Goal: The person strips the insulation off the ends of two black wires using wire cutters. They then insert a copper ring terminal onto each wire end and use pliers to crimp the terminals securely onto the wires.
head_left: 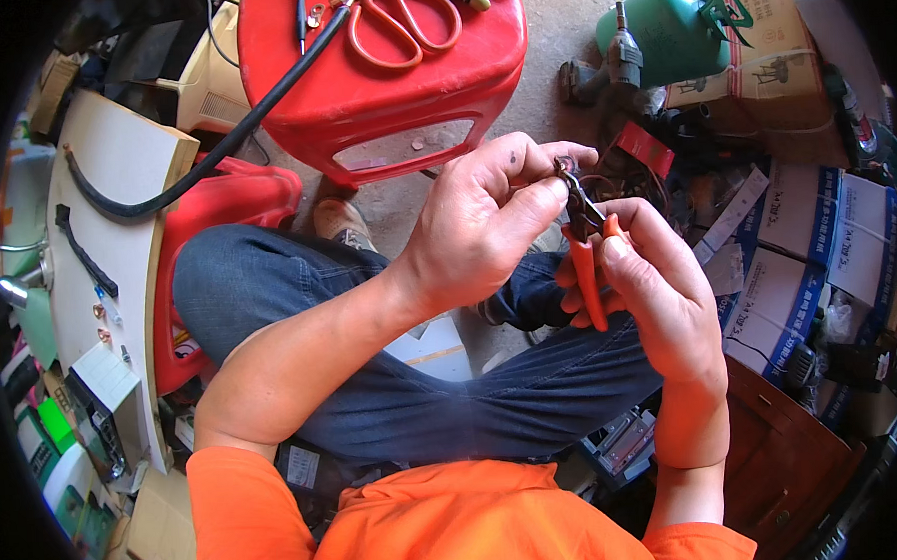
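My right hand point(656, 271) is closed round a pair of pliers point(586, 279) with orange-red handles, its jaws pointing up and away from me. Just beyond those jaws, my left hand point(481, 214) pinches a small dark piece point(564, 165) between thumb and fingers. The jaws are at or against this piece; whether they bite on it I cannot tell. Both hands are raised above my knees, in front of a red plastic stool point(400, 97). On the stool lie scissors point(402, 27) with orange-red loop handles and one end of a thick black cable point(251, 118).
At the left, a pale board point(128, 284) carries the cable's other end, a black strip point(85, 251) and small copper-coloured bits. A green gas cylinder point(663, 30) stands at the far right by a cardboard box point(784, 45). Blue-and-white cartons point(780, 296) are stacked right.
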Demonstrator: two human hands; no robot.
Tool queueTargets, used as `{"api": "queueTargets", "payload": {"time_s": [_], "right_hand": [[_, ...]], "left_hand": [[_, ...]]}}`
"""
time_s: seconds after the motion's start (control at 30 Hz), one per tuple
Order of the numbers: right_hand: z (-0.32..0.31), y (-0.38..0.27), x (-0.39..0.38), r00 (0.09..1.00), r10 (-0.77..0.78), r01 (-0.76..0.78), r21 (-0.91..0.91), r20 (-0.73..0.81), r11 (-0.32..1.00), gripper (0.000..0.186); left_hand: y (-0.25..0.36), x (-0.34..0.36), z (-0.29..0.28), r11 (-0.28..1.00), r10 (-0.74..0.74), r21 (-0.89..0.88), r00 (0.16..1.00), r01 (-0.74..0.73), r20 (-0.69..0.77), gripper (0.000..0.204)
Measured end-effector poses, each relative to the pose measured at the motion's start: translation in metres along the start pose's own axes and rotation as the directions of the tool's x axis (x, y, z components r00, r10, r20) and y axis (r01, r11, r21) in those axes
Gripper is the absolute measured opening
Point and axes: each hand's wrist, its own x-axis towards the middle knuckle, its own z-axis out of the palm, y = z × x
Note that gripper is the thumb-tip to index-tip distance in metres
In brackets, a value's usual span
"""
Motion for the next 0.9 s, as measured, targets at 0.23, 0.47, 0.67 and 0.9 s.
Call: {"api": "queueTargets", "payload": {"time_s": [0.23, 0.47, 0.67, 0.9], "right_hand": [[0.004, 0.005, 0.003, 0.999, 0.013, -0.011, 0.048, -0.032, 0.999, 0.022], [0.001, 0.022, 0.005, 0.99, -0.138, 0.139, -0.02, 0.032, 0.99, 0.016], [-0.009, 0.03, 0.008, 0.946, -0.323, 0.306, -0.35, 0.011, 0.885, 0.016], [-0.036, 0.051, 0.01, 0.928, -0.348, 0.241, 0.494, 0.135, 0.835, 0.038]], "left_hand": [[-0.002, 0.0, -0.002, 0.999, 0.0, 0.051, 1.0, 0.0, -0.01, 0.008], [0.007, -0.002, 0.004, 1.0, -0.003, 0.016, 1.0, 0.003, -0.009, 0.008], [0.007, 0.001, -0.002, 0.991, -0.076, 0.114, 0.997, 0.072, 0.032, 0.013], [0.008, 0.002, -0.007, 0.996, -0.087, -0.031, 0.995, 0.088, 0.047, 0.009]]}}
